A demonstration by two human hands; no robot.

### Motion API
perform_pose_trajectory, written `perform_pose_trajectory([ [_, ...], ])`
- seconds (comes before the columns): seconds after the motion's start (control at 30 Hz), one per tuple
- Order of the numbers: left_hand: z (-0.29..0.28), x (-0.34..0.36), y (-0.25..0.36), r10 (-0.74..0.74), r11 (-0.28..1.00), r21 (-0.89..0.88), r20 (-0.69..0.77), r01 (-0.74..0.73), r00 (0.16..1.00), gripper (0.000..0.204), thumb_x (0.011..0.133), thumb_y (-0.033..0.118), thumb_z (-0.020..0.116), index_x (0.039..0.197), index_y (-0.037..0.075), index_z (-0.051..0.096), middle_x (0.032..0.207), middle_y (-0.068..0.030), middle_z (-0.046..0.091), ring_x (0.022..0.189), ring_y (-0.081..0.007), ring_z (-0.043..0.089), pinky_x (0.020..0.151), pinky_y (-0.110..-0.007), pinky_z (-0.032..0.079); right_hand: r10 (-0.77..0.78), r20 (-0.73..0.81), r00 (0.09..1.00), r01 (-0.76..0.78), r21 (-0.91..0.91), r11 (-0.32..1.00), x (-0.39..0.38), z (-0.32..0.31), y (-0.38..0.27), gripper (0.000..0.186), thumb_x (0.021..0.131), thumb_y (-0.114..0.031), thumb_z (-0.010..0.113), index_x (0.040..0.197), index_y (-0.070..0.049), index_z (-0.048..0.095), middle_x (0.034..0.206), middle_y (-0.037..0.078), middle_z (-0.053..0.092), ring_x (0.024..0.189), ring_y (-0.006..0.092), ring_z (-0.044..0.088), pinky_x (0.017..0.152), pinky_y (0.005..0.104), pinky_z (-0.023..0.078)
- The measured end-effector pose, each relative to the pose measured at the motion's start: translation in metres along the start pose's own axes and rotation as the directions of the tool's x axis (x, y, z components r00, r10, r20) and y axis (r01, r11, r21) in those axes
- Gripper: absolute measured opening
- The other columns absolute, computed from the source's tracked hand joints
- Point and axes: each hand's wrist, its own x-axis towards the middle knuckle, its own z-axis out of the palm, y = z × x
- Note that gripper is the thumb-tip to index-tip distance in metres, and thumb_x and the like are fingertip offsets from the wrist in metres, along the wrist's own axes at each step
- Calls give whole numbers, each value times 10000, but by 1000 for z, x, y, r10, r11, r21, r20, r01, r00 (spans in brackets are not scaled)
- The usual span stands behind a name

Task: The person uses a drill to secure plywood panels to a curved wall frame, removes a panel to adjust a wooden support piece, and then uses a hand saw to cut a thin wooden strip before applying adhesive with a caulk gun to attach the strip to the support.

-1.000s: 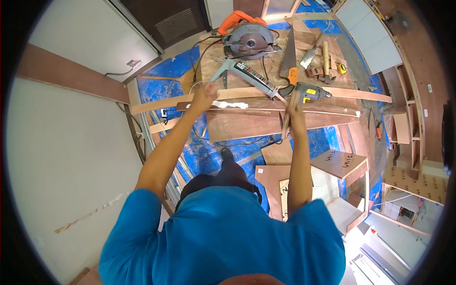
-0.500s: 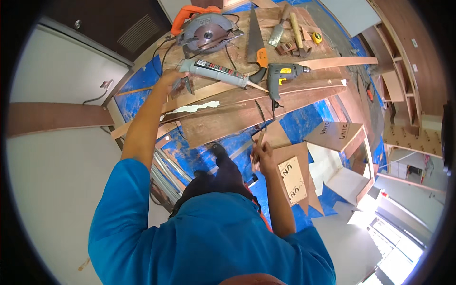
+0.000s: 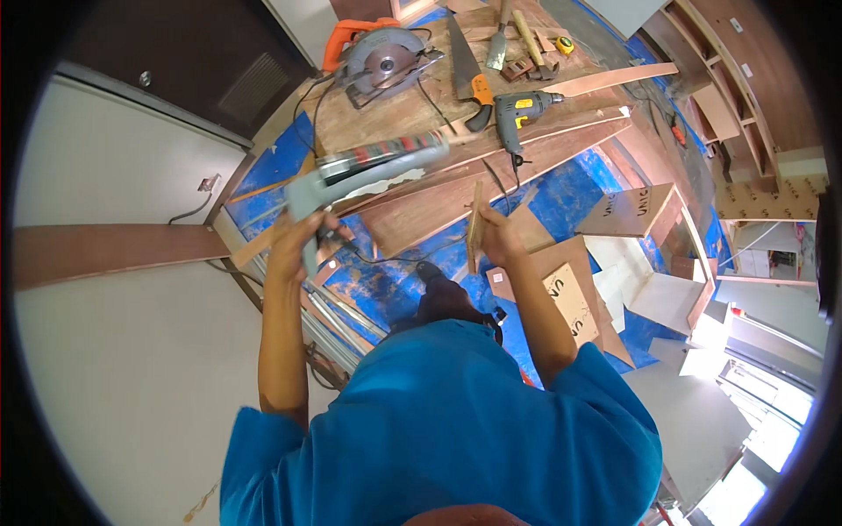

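Note:
My left hand (image 3: 294, 245) is closed around the handle of a grey caulking gun (image 3: 379, 173), its barrel aimed right over the workbench and blurred by motion. In my right hand (image 3: 502, 238) is a short, narrow piece of wood (image 3: 475, 232), held upright over the blue floor sheet. Just beyond the caulking gun, a cordless-looking grey power drill (image 3: 519, 112) with a yellow trigger lies on the boards. A long wooden board (image 3: 421, 215) with a white-patched strip behind it runs beneath the gun.
On the workbench lie an orange-handled circular saw (image 3: 386, 63), a handsaw (image 3: 465, 66), a chisel-like tool (image 3: 497, 48), a hammer (image 3: 531, 39) and a tape measure (image 3: 565, 45). Open wooden boxes (image 3: 636, 215) stand at right on blue sheeting (image 3: 561, 197). Metal strips (image 3: 338, 320) lie at left.
My left hand has lifted the caulking gun off the bench and drawn it nearer. My right hand has moved slightly forward with the wood piece. The view has shifted.

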Motion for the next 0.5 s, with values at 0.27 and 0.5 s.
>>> perform_pose_trajectory([
  [0.27, 34, -172, 23, 479, 848, -234, -42, -475, 877, 383, 974, 260, 704, 1248, 23, 581, 1130, -200, 665, 1234, -411, 618, 1059, -578, 496, -271, 357, 894, 328, -109, 938, -19, 122, -64, 484, 1071, -427, 521, 1352, -34, 548, 1162, 127, 681, 729, 195, 665, 580, 284, 543],
  [0.5, 10, -285, -22, 473, 881, 129, -197, -455, 859, 249, 961, 228, 713, 1044, 7, 635, 898, -140, 681, 889, -288, 694, 926, -503, 554, -85, 568, 818, 107, -5, 994, 7, 192, -79, 541, 1103, -541, 366, 1300, -91, 592, 1077, 121, 701, 669, 186, 646, 478, 291, 479],
])
